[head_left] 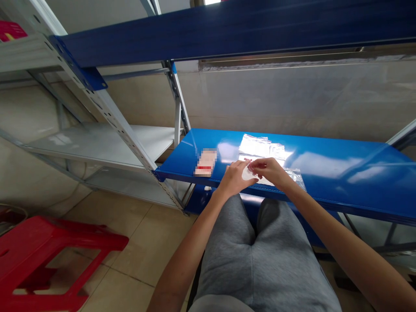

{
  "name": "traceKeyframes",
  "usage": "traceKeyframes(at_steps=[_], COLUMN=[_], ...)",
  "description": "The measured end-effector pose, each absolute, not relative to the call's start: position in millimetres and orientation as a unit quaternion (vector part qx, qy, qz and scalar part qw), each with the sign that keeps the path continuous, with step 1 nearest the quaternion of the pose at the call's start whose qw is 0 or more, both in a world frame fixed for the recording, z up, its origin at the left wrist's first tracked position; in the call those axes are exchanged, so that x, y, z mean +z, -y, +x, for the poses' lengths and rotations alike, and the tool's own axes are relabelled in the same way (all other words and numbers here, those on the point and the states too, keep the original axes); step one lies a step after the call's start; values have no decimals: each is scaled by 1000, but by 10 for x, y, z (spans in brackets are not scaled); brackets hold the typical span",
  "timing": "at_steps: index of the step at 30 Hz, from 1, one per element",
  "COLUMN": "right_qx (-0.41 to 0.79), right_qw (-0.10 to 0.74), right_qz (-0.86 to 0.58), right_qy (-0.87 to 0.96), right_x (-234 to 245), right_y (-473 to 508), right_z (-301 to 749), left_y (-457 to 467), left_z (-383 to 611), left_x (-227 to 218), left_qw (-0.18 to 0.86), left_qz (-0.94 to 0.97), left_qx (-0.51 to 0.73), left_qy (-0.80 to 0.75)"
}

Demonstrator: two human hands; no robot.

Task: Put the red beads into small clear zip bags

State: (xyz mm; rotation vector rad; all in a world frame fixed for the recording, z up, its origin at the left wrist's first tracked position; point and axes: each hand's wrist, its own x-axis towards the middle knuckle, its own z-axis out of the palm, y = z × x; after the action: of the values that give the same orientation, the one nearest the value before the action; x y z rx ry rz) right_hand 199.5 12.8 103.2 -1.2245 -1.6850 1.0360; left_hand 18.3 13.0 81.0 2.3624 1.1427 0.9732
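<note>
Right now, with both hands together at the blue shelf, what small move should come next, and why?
Perhaps a gentle pull by the right hand at the small white item, while the left hand steadies it: it sits within the left hand's grasp, and the right fingertips are at its edge. Whether they pinch it is hard to tell.

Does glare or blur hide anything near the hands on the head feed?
Head view: bright glare streaks the blue shelf and partly washes out the clear packets; head view: coarse pixelation masks the item left of the left hand; head view: fine detail on the white piece it holds is lost.
</note>
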Motion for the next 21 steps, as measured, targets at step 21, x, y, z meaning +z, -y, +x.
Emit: traceKeyframes(at_steps=[21], right_qx=[212], right_qw=[343], right_qz=[-506], right_qy=[762], right_x=[1058], right_y=[-103], right_z=[2028], left_y=[-41], left_z=[184], left_x=[967], left_qw=[155], left_qz=[834], left_qx=[319], left_qy=[-423])
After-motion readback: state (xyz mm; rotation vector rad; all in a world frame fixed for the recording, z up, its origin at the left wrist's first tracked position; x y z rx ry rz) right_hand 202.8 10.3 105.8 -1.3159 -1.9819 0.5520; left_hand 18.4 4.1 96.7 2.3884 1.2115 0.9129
